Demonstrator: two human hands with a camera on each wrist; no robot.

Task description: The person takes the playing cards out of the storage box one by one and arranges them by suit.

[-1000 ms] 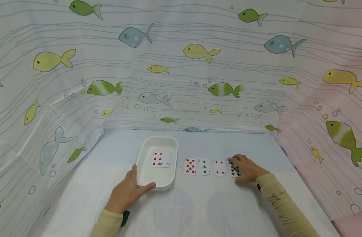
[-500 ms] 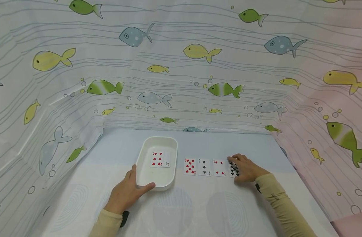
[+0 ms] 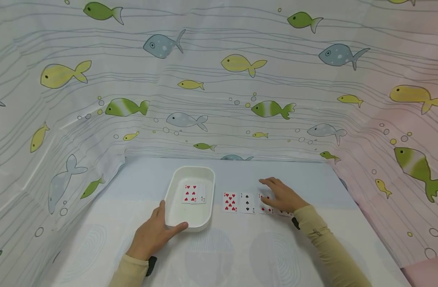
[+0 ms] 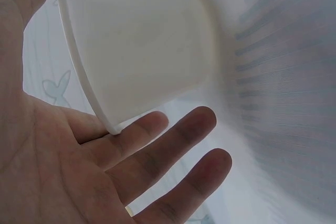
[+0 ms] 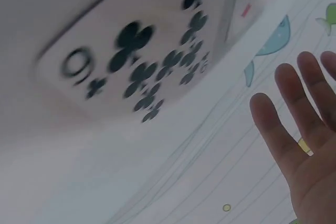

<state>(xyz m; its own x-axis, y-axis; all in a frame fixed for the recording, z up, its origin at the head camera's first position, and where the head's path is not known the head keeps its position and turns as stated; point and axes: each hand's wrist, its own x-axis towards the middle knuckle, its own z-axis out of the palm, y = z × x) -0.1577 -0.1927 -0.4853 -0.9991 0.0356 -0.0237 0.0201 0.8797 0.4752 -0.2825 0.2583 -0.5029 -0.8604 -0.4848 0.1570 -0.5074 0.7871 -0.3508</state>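
At the near left corner of a white plastic tub [image 3: 190, 220], my left hand [image 3: 149, 235] touches the rim with thumb and forefinger. Its other fingers stretch straight beneath the corner in the left wrist view. Inside the tub lies a six of hearts [image 3: 188, 193], overlapping another card [image 3: 203, 194]. My right hand [image 3: 284, 196] hovers with fingers spread over the right end of a row of face-up playing cards. It holds nothing. A nine of clubs [image 5: 134, 45] lies under it, mostly hidden in the head view. The four of diamonds [image 3: 264, 209] is partly covered by the fingers.
Left of the four lie a three of spades [image 3: 247, 203] and a hearts card [image 3: 230, 202], between the tub and my right hand. The table [image 3: 237, 255] has a pale patterned cover. A fish-print curtain [image 3: 212, 99] closes the back and both sides.
My right hand has let go of the nine of clubs, lifted off, and moved left over the four of diamonds. The left hand and tub stay put.
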